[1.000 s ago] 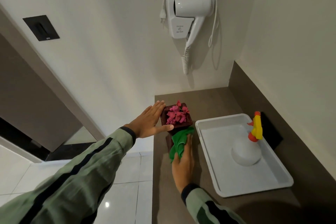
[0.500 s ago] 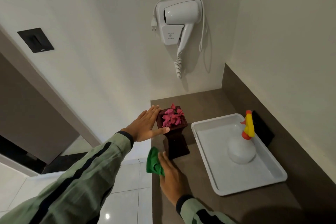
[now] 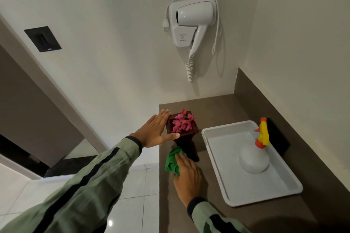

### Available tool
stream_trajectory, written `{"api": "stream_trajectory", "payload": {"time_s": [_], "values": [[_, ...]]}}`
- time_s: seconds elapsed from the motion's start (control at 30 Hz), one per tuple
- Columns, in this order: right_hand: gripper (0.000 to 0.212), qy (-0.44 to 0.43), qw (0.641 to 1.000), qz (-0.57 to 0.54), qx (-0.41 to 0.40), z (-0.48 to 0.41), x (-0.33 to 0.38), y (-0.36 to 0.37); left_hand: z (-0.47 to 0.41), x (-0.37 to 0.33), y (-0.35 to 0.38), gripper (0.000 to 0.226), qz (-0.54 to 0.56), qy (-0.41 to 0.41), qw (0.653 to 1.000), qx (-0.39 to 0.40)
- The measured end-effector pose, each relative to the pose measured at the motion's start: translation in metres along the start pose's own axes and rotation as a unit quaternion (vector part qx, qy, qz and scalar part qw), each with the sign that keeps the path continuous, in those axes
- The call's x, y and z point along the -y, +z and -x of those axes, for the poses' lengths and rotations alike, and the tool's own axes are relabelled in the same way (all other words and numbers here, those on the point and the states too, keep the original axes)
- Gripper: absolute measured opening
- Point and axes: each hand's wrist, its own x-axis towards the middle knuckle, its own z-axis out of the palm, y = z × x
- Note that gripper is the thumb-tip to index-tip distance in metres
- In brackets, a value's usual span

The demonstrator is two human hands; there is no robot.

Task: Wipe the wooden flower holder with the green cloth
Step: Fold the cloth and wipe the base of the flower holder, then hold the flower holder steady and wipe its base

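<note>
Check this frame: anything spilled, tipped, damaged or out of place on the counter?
Nothing stands out. The wooden flower holder stands upright, steadied by the left hand; the right hand presses the green cloth at its base. The spray bottle stands upright in the white tray. No spills visible.

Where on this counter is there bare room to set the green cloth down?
Free: the counter behind the flower holder up to the wall, and the near strip between the right hand and the white tray. Inside the tray, the near half is bare. Crowded: the left edge, where both hands, cloth and holder meet.
</note>
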Motion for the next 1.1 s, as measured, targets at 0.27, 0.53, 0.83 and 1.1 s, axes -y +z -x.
{"api": "stream_trajectory", "payload": {"time_s": [0.27,0.53,0.83,1.1], "values": [[0.073,0.114,0.987,-0.036,-0.105,0.017,-0.041,-0.004,0.001,0.002,0.004,0.114,0.006,0.003,1.000,-0.010],[0.066,0.138,0.985,-0.089,-0.051,-0.016,-0.009,0.010,0.000,0.002,0.005,0.108,-0.004,0.005,1.000,-0.011],[0.067,0.137,0.990,0.016,-0.019,-0.018,0.001,0.012,0.000,0.001,0.004,0.107,-0.011,0.006,1.000,-0.013],[0.064,0.041,0.999,-0.006,0.025,-0.002,0.029,0.012,0.001,0.000,-0.002,0.112,-0.064,-0.003,0.998,-0.005]]}}
